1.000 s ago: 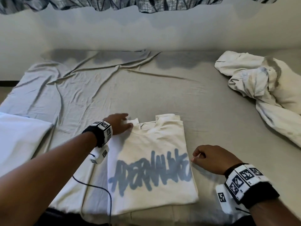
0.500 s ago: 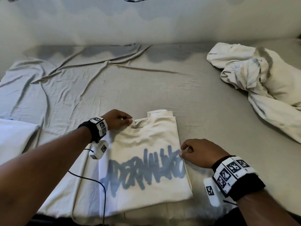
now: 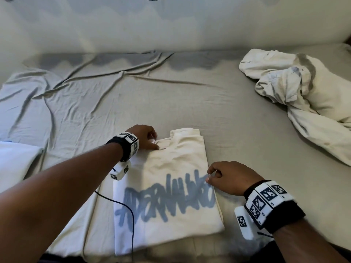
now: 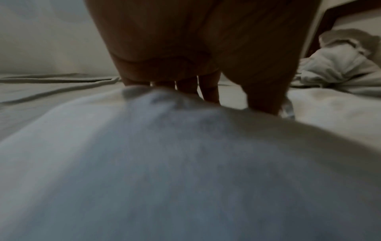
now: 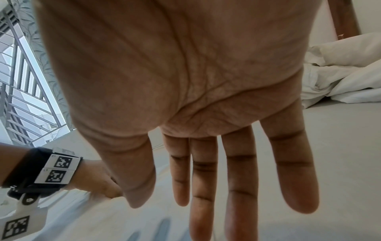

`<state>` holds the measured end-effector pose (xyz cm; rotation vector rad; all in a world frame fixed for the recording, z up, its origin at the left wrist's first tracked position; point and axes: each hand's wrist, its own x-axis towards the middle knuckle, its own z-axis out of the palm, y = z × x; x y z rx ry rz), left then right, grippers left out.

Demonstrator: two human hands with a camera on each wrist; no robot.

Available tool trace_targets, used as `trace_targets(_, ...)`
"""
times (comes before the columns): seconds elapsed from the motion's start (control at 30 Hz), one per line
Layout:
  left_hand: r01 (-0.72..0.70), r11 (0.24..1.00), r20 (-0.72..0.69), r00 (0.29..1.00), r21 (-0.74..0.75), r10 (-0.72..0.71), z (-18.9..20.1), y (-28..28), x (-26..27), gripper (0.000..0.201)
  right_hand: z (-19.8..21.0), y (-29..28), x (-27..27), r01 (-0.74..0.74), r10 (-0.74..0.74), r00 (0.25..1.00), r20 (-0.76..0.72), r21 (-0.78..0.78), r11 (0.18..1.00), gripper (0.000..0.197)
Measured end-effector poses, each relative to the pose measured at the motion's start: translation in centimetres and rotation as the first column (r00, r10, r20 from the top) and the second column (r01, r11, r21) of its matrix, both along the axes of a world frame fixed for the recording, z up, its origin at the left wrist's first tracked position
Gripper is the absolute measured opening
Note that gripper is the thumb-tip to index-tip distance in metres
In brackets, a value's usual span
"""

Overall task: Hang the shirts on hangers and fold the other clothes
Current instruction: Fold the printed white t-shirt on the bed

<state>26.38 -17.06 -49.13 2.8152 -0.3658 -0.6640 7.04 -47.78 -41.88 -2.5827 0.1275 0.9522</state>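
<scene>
Two hands work on one folded cream cotton T-shirt with a blue graffiti-style print (image 3: 167, 188), lying flat near the front edge of the bed, on the wrinkled grey bedsheet (image 3: 117, 99). The left hand (image 3: 144, 136) has its grip pinched on the shirt's collar area at the far left corner, fingers curled down onto the fabric; the left wrist view shows the fingertips (image 4: 210, 93) pressed into white cloth. The right hand (image 3: 229, 177) sits at the shirt's right edge, level with the print. From the head view its fingers look curled, thumb near forefinger, but the right wrist view shows the fingers (image 5: 241, 187) stretched out straight, so I cannot tell if its grip holds the edge. A crumpled off-white garment pile (image 3: 303, 95) lies well apart at the far right of the bed. A white folded cloth (image 3: 17, 162) sits at the left edge.
</scene>
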Motion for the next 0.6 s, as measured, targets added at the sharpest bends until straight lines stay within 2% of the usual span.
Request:
trace_targets(0.1, -0.020, 0.998, 0.009, 1.000, 0.060, 0.019, 0.6, -0.6, 0.6, 0.018, 0.4, -0.1, -0.1, 0.007, -0.008, 1.000, 0.011, 0.010, 1.000, 0.038)
trace_targets(0.17, 0.015, 0.991, 0.002, 1.000, 0.131, -0.015, 1.3, -1.3, 1.2, 0.009, 0.7, -0.2, -0.1, 0.006, -0.006, 1.000, 0.021, 0.015, 1.000, 0.037)
trace_targets(0.27, 0.084, 0.985, 0.119, 0.988, 0.152, -0.102, 1.9, -3.7, 1.3, 0.030, 1.0, -0.4, 0.0, 0.011, -0.011, 0.999, 0.033, 0.016, 1.000, 0.038)
trace_targets(0.37, 0.263, 0.962, 0.259, 0.937, -0.077, -0.236, 1.9, -7.1, 0.8, 0.030, 1.1, -0.6, -0.1, 0.009, -0.010, 0.999, 0.039, 0.012, 1.000, 0.041)
trace_targets(0.43, 0.398, 0.911, 0.244, 0.899, -0.111, -0.363, 1.5, -9.9, 0.3, 0.036, 1.1, -0.8, -0.2, 0.001, -0.001, 0.999, 0.043, 0.002, 1.000, 0.041)
trace_targets(0.47, 0.422, 0.903, 0.222, 0.891, -0.082, -0.396, 1.3, -11.4, -0.1, 0.039, 1.1, -0.8, -0.3, -0.005, 0.005, 0.999, 0.043, -0.002, 1.000, 0.041)
trace_targets(0.53, 0.408, 0.913, 0.159, 0.900, 0.024, -0.406, 1.0, -13.7, -0.7, 0.044, 1.0, -0.7, -0.6, -0.022, 0.023, 0.999, 0.035, -0.006, 1.000, 0.040)
trace_targets(0.6, 0.353, 0.934, 0.096, 0.929, 0.053, -0.357, 0.3, -14.7, -0.4, 0.045, 0.8, -0.7, -0.7, -0.033, 0.033, 0.999, 0.023, -0.003, 0.999, 0.040)
